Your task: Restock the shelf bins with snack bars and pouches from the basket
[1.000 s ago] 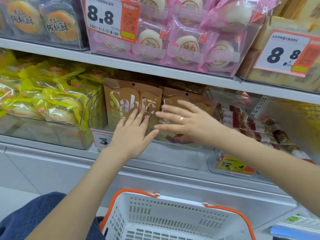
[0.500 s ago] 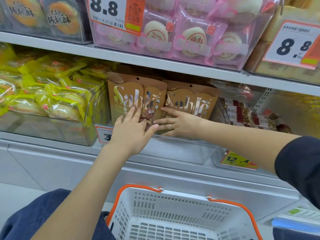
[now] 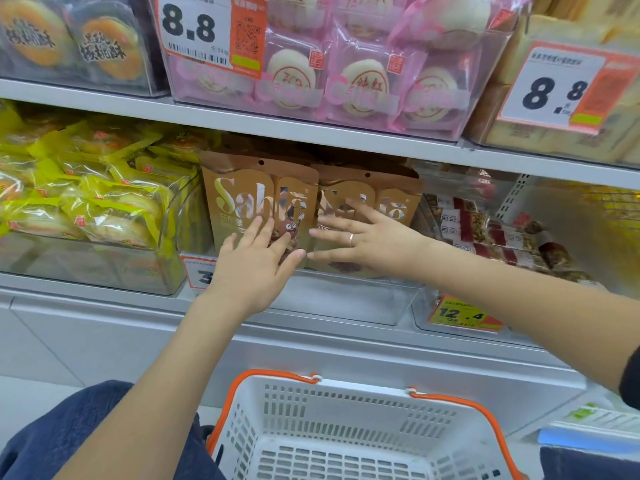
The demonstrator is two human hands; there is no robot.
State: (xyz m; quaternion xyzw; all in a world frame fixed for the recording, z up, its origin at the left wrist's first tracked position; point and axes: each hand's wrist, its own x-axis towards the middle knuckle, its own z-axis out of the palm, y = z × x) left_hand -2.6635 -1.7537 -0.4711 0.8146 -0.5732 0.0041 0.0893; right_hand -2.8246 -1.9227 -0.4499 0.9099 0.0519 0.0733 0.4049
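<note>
From the head view, a clear bin of yellow-wrapped cakes (image 3: 86,209) sits just left of the brown pouches, a bin of snack bars (image 3: 485,230) just right, and the white basket (image 3: 346,427) below. The left hand (image 3: 256,268) lies flat, fingers straight and slightly apart, on the left brown pouch (image 3: 242,199); the right hand (image 3: 377,240), fingers spread, presses the right brown pouch (image 3: 391,195). Both pouches stand upright in the middle bin (image 3: 346,299).

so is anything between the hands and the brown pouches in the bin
Nothing visible. The left hand lies with straight fingers on the left brown pouch, and the right hand is spread across the right brown pouch. Both pouches stand upright in the clear bin, whose low front wall sits below the fingers.
</note>
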